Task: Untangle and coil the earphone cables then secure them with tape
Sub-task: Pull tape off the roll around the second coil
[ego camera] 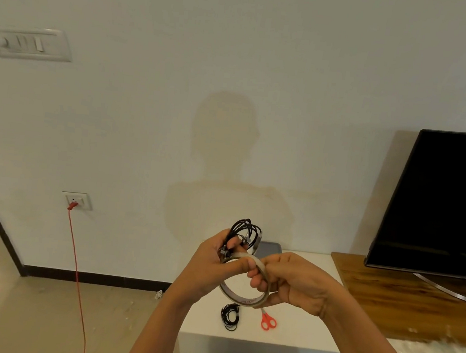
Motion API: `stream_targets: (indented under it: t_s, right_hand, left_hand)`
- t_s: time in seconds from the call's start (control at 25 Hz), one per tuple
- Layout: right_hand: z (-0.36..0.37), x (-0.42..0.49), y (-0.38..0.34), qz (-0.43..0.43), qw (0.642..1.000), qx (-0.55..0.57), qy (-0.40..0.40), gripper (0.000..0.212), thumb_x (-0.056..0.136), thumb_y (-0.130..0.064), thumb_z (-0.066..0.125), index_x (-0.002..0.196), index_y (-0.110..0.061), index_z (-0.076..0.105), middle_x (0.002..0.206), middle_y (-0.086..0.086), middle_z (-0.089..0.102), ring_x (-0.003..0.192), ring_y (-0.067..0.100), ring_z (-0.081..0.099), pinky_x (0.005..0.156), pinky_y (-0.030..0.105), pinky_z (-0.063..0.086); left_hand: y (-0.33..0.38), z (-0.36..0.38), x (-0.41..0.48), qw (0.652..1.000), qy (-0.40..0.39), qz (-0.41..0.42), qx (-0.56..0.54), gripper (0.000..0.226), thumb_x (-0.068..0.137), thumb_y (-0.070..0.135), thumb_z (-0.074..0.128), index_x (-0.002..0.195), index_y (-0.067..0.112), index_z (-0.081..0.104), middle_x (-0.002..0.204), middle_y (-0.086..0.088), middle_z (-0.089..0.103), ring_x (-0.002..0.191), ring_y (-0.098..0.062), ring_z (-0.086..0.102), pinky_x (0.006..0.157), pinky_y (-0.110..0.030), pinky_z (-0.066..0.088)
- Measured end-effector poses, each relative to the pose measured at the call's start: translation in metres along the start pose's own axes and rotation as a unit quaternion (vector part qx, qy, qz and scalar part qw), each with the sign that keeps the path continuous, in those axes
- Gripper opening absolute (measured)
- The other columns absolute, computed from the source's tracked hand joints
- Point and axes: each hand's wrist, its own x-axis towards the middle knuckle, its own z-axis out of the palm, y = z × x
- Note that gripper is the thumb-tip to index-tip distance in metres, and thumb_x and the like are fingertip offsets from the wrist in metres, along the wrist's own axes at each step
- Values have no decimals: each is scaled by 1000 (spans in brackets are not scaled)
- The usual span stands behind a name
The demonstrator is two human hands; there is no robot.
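A bundle of black earphone cable (244,232) is held in the air above the far part of the white tabletop (302,327), wound into several loose loops that stand up above the left hand (211,263). Small metallic pieces show among the loops, and the lower end of the coil is bunched in the hand. The left fingers (241,265) are curled and pinch this coil together with the upper rim of a roll of clear tape (243,301), the thumb lying across the rim. The roll is a thin, pale, see-through ring with red print on its inner face, and it hangs tilted between the two hands. The right hand (292,283) grips the ring's right side, its fingers (257,279) curled round the band.

Below the hands, a second black earphone coil (230,317) lies on the tabletop, with red-handled scissors (268,321) just beside it to the right. A flat grey item (268,249) sits farther back, against the wall. To the right, a dark television (441,204) stands on a wooden top (380,295). On the left, a red cord (77,269) drops from a wall socket (77,200) to the floor.
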Motion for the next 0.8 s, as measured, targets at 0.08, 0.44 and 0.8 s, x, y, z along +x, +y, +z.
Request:
stream_targets:
  t_s: [0.08, 0.44, 0.8]
  right_hand:
    - [0, 0, 1, 8, 999, 28, -13, 32, 93, -11, 47, 79, -3, 74, 76, 13, 69, 68, 18, 61, 81, 48, 57]
    - [-1, 3, 1, -1, 1000, 16, -3, 33, 94, -6, 46, 77, -4, 75, 74, 12, 68, 66, 17, 60, 77, 44, 57]
    - [-1, 1, -4, -14, 999, -16, -24, 34, 93, -7, 46, 76, -7, 75, 74, 11, 69, 68, 17, 62, 76, 41, 57]
  left_hand:
    - [0, 0, 1, 1000, -5, 0, -1, 41, 68, 29, 79, 77, 15, 42, 71, 1, 53, 71, -15, 51, 77, -31, 49]
    - [1, 1, -2, 1000, 13, 5, 14, 41, 66, 33, 79, 77, 15, 44, 81, -3, 57, 75, -14, 53, 76, -30, 49]
    - [6, 1, -4, 999, 15, 10, 41, 39, 67, 33, 80, 76, 17, 46, 78, -2, 57, 74, -13, 54, 76, -30, 50]
